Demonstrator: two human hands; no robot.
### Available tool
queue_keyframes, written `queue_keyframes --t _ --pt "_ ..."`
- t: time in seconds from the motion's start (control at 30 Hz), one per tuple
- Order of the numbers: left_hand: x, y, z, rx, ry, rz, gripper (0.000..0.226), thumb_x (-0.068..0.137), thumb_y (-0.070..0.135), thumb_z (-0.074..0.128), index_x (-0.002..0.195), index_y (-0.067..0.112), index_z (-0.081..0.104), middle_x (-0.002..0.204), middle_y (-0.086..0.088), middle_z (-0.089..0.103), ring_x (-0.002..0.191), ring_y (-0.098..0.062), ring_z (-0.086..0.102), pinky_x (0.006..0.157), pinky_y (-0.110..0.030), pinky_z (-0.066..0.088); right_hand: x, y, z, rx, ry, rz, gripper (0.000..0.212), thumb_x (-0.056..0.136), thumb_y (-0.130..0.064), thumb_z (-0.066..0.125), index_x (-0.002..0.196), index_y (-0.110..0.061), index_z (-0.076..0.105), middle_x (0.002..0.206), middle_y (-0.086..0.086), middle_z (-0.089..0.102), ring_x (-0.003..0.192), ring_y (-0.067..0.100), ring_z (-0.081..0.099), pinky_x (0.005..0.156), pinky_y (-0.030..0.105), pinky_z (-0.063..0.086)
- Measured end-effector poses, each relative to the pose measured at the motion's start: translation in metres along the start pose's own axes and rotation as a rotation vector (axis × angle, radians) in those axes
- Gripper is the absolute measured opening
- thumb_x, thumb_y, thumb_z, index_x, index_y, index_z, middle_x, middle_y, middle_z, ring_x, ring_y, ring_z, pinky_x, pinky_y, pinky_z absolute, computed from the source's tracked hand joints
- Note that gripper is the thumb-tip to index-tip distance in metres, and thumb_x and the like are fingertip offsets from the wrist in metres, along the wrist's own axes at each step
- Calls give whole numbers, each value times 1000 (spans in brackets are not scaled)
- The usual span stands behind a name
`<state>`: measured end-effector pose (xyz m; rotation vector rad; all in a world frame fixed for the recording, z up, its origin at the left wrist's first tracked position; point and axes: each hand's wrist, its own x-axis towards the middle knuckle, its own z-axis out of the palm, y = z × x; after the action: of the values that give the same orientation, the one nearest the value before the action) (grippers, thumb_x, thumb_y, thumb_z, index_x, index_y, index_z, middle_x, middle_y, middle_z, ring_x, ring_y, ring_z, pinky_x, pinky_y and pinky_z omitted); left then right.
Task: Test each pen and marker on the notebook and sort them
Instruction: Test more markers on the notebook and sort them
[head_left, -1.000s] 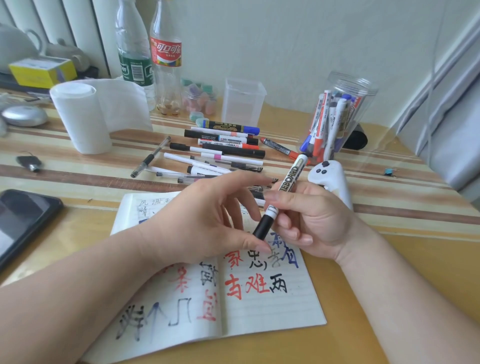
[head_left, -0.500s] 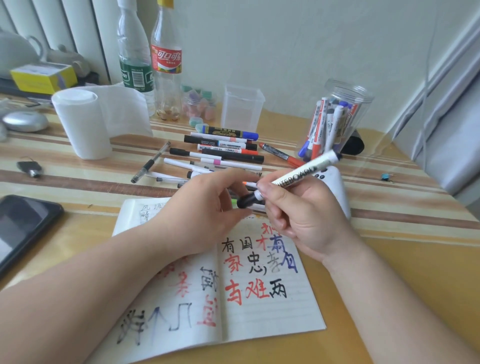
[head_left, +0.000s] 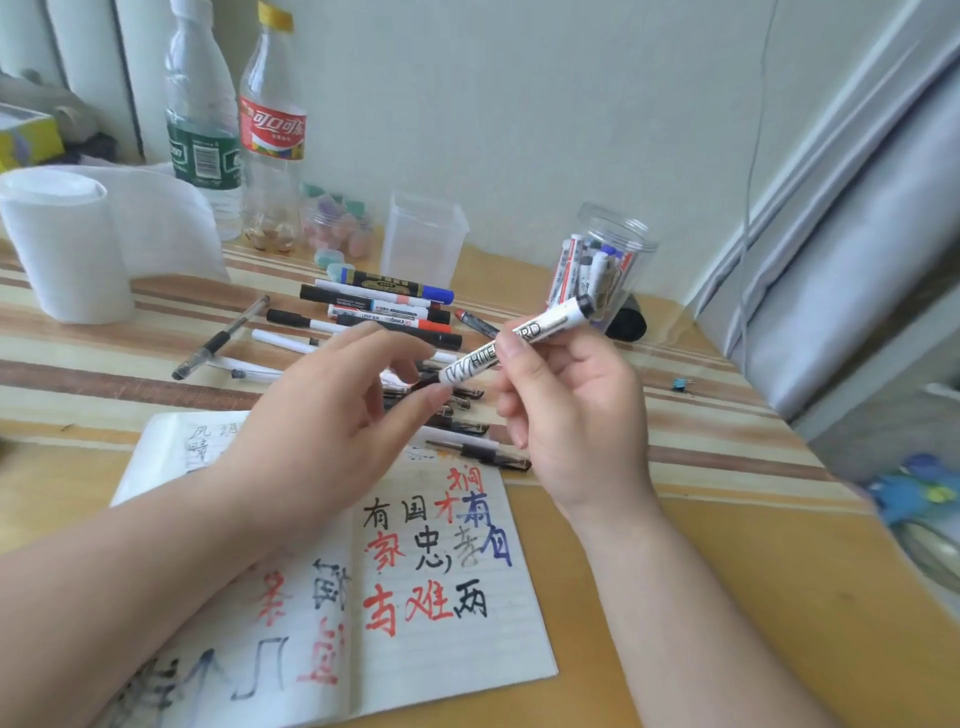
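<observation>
A white whiteboard marker with black lettering (head_left: 514, 345) is held in the air, tilted up toward the far right. Its barrel is enclosed by the grip of the right hand (head_left: 571, 415), fingers curled round it, and its black near-left end is pinched between thumb and fingertips of the left hand (head_left: 332, 421). Whether the cap is on cannot be told. Just below and nearer, an open lined paper notebook (head_left: 467, 654) is already filled with red, black and blue test characters, so a good many pens are judged to have been tried. Beyond it, a spread of loose pens and markers (head_left: 384, 312) is laid on the striped wooden worktop (head_left: 727, 597). At the far right a bunch of markers is held in a round clear plastic jar (head_left: 639, 244), and nothing is seen inside a square clear plastic tub (head_left: 423, 234). Sorting is judged partly done, but which group awaits testing cannot be told.
</observation>
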<state>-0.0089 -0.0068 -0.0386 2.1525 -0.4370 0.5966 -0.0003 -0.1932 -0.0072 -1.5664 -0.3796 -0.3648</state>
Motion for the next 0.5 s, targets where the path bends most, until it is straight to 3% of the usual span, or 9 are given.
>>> queue_keyframes --t 0.1,0.3,0.5 --pt "-1 4 4 4 28 37 14 94 38 61 95 29 71 81 16 58 72 -8 56 61 -22 43 17 -19 -15 -131 66 -96 8 90 -18 70 84 -16 65 70 1 65 60 17 58 51 22 42" --pt "-3 1 3 -16 48 39 18 93 39 63 78 29 66 67 17 53 69 -8 54 58 -21 38 92 -52 -46 -411 339 -227 14 88 -19 70 79 -24 61 63 -6 70 54 14 65 51 30 47" --pt "-3 -2 4 -48 42 51 19 91 38 66 75 27 67 64 20 53 67 -8 54 57 -24 40 165 -54 -80 -510 493 -96 8 83 -18 64 77 -21 59 56 -6 65 49 13 61 52 31 46"
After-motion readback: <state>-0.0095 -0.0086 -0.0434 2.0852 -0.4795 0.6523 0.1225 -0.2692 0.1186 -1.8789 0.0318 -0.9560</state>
